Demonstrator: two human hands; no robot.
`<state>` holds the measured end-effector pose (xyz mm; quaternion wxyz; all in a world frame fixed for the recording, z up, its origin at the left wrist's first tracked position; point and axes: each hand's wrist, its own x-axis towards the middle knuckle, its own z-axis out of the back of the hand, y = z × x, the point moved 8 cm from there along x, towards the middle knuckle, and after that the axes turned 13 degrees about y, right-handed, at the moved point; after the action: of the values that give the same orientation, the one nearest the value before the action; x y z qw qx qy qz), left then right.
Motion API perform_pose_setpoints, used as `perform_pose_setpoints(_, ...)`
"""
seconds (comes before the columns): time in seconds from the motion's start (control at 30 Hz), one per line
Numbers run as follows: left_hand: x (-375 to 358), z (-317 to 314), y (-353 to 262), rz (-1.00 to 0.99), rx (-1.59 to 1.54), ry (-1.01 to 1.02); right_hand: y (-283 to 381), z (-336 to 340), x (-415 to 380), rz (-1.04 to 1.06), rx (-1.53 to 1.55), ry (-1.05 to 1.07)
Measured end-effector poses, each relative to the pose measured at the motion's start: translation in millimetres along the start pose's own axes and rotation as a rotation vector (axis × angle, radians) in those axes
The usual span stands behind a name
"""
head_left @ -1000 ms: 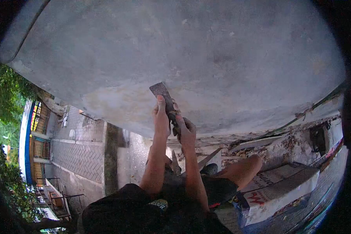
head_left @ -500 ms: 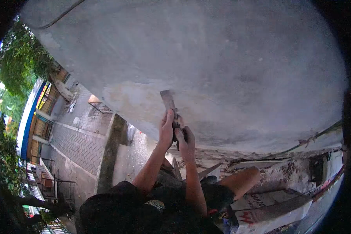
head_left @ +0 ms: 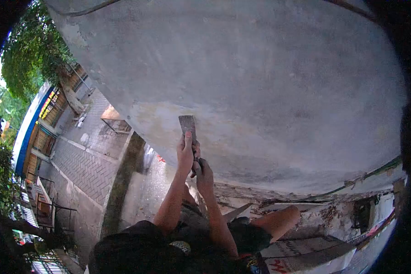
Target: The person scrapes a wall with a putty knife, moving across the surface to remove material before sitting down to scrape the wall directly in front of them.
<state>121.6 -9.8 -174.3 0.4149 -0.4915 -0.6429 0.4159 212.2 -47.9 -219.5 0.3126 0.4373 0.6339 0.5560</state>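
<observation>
A scraper with a flat grey blade (head_left: 187, 123) points up against the lighter, patchy part of a grey wall (head_left: 260, 82). My left hand (head_left: 185, 153) is closed round the scraper near the base of its blade, with the thumb along it. Just below and to the right, my right hand (head_left: 204, 176) has its fingers wrapped round the dark handle. The handle is mostly hidden by the fingers.
Below the wall runs a rough, broken ledge (head_left: 242, 194). A cardboard box (head_left: 306, 253) with red print lies at the lower right, near a bare knee (head_left: 281, 219). Left are a paved walkway (head_left: 89, 169), a metal-framed table (head_left: 114, 118) and trees (head_left: 36, 55).
Both hands and the scraper have shifted a little left and down in view. The blade stands more upright. The whole view has shifted slightly too.
</observation>
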Motion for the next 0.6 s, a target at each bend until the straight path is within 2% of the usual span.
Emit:
perform_pose_setpoints(0.13,5.5,8.0,4.5,0.022,0.018,-0.023,-5.4,-3.5,6.4,-0.081,-0.018,-0.024)
perform_pose_setpoints(0.33,5.6,13.7,-7.2,-0.018,0.157,-0.018,-8.7,-17.2,13.9,0.040,0.080,0.083)
perform_pose_setpoints(0.6,8.3,18.7,-8.6,-0.010,0.190,-0.026,-15.9,-21.4,16.8,0.002,-0.007,0.023)
